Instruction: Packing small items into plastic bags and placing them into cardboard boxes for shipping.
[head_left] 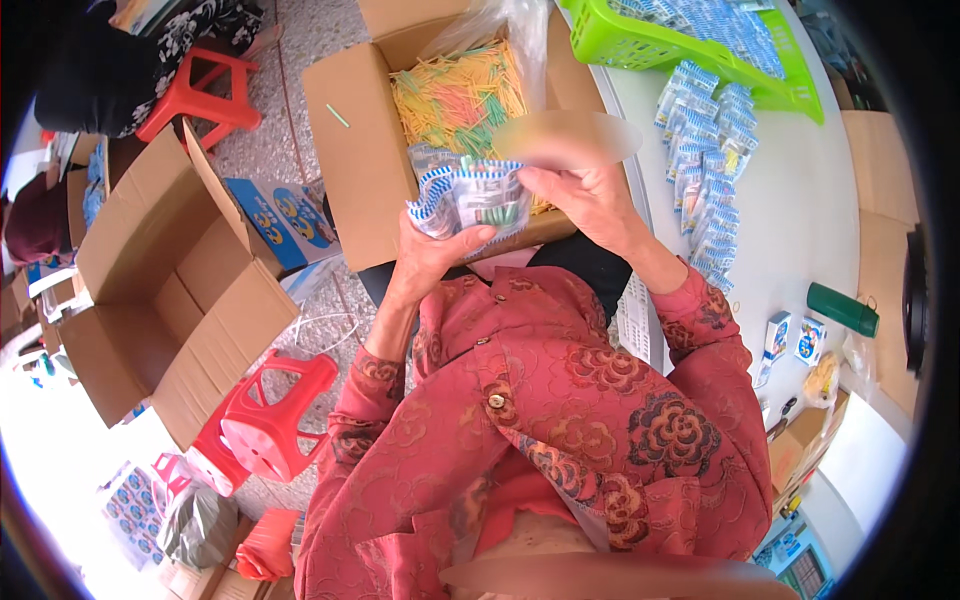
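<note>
My left hand (432, 255) grips a small clear packet with a blue-and-white striped edge (470, 200) from below. My right hand (590, 205) holds the same packet at its right side, fingers curled over the top. Green sticks show inside the packet. Right behind my hands is an open cardboard box (350, 130) on my lap, filled with yellow, green and orange thin sticks (455, 90) in a clear plastic liner.
A white table (800, 220) on my right carries a row of filled blue-and-white packets (705, 170), a green basket (650, 45) of more packets, a green bottle (842, 308) and small boxes. An empty open carton (165, 290), red stools (270, 410) and a seated person (120, 60) are on my left.
</note>
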